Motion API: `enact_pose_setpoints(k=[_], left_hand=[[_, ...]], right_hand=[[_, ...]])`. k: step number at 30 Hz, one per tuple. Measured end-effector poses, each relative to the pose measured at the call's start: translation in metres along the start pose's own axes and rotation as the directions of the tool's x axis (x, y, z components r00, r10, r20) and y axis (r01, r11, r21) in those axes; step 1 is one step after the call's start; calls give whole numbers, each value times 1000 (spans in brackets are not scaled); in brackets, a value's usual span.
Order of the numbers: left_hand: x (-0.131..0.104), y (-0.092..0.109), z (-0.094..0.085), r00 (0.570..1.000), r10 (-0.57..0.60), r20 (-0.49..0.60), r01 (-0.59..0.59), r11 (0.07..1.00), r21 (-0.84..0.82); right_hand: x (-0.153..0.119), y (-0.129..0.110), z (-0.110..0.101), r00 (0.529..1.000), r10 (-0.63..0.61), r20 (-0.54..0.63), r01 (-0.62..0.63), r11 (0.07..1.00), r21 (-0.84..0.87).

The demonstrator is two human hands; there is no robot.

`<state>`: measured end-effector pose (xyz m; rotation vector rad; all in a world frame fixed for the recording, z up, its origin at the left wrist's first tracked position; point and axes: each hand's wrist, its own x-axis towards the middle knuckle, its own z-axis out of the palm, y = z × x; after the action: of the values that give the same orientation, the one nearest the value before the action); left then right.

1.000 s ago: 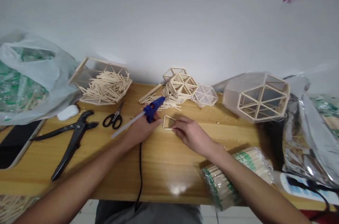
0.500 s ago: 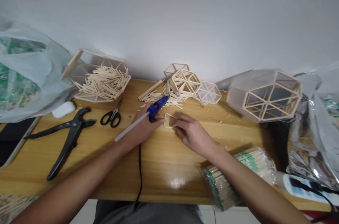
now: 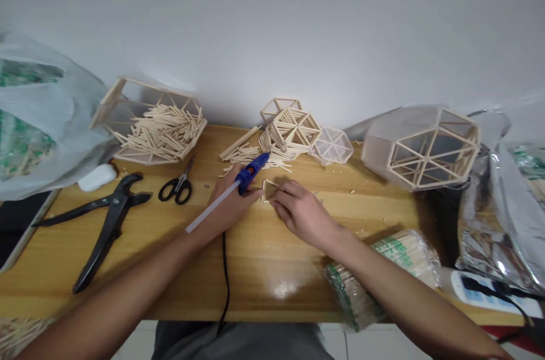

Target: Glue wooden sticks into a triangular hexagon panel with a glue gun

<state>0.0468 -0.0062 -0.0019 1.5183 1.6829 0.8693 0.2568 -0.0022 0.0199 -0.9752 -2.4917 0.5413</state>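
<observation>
A blue glue gun with a long white glue stick out of its back is in my left hand. That hand's thumb reaches to the left side of a small frame of wooden sticks on the table. My right hand pinches the frame's right part, and its fingers hide the stick ends there. Just behind the glue gun's tip lies a pile of cut sticks, with hexagonal stick frames stacked on it.
Black scissors and large black cutters lie to the left. A stick basket full of cut pieces stands behind them. At right are a covered stick lantern frame, a wrapped stick bundle and a power strip.
My right hand has moved slightly left, closer to my left thumb, and covers more of the small frame. The whole view has shifted a little.
</observation>
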Motion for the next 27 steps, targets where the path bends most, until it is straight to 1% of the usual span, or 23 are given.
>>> enact_pose_setpoints(k=[5,7,16,19,24,27], left_hand=[[0,-6,2,998,54,-28,-53,998,42],[0,-7,2,998,63,-22,-62,997,55],[-1,-1,-1,999,43,-1,-43,998,56],[-1,-2,-1,999,47,-10,-46,996,74],[-1,-4,1,1000,26,-15,-25,999,48],[-1,-5,1,1000,23,-17,-22,998,60]], right_hand=[[0,2,3,1000,-18,-9,18,1000,10],[0,2,3,1000,-22,-6,22,1000,20],[0,3,2,999,-35,15,34,999,21],[1,3,1,999,-40,18,39,999,33],[1,3,0,999,-34,17,34,999,41],[2,2,0,999,-34,15,33,998,45]])
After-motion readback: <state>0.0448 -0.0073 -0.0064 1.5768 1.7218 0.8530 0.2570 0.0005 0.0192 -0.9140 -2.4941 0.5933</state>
